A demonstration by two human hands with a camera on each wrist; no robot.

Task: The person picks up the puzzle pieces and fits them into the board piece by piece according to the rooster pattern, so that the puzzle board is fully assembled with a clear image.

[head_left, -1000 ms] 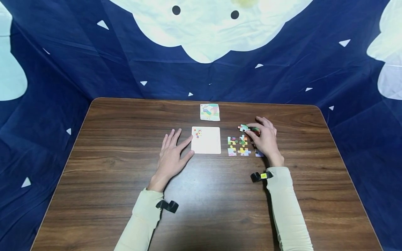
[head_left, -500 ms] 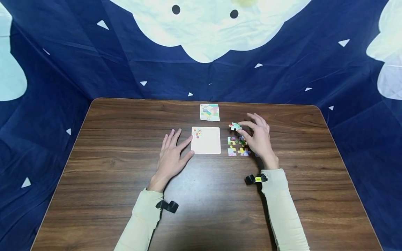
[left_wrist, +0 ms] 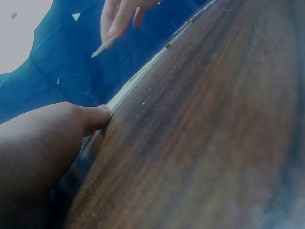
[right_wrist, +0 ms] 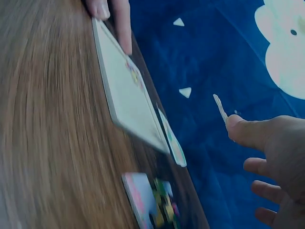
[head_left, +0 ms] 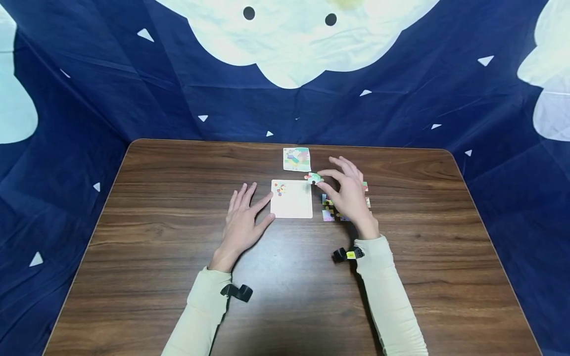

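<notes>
A puzzle piece (head_left: 315, 177) is pinched, raised, by the right hand (head_left: 347, 195) toward the white tray's (head_left: 294, 205) two o'clock; its eight-o'clock edge is touched by the spread left hand (head_left: 242, 222). Loose pieces (head_left: 327, 215) at three o'clock are partly blocked by the right hand.

At lower left, your left hand (left_wrist: 47, 143) touches the pale board (left_wrist: 136, 82) with its thumb; near top centre, your right hand (left_wrist: 121, 16) pinches a thin piece (left_wrist: 99, 49). Wooden table (left_wrist: 205, 129) fills the right.
</notes>
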